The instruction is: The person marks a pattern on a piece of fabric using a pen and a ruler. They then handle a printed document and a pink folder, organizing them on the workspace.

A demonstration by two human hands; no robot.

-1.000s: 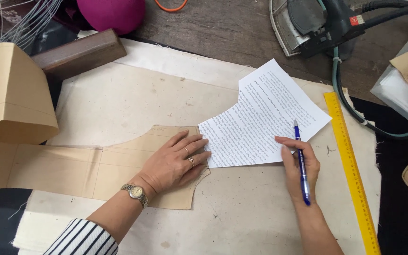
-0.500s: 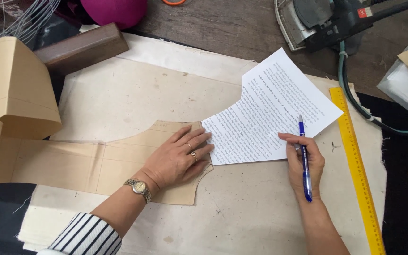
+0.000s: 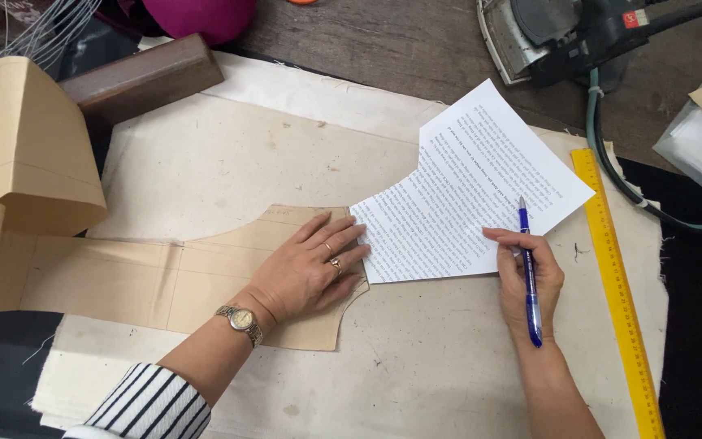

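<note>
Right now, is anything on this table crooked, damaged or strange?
The printed paper sheet lies askew, and its shape is odd: a stepped, cut outline rather than a plain rectangle. Its lower left edge meets the tan pattern piece under the left hand. The cream cloth shows small stains. Nothing spilled.

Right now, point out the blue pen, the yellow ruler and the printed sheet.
blue pen (image 3: 527, 272), head view, mid-barrel.
yellow ruler (image 3: 621, 293), head view, middle of strip.
printed sheet (image 3: 469, 195), head view, centre of page.

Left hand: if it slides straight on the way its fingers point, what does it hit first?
The left hand points right and slightly up; its fingers are already at the edge of the printed sheet, so probably that sheet first.
</note>
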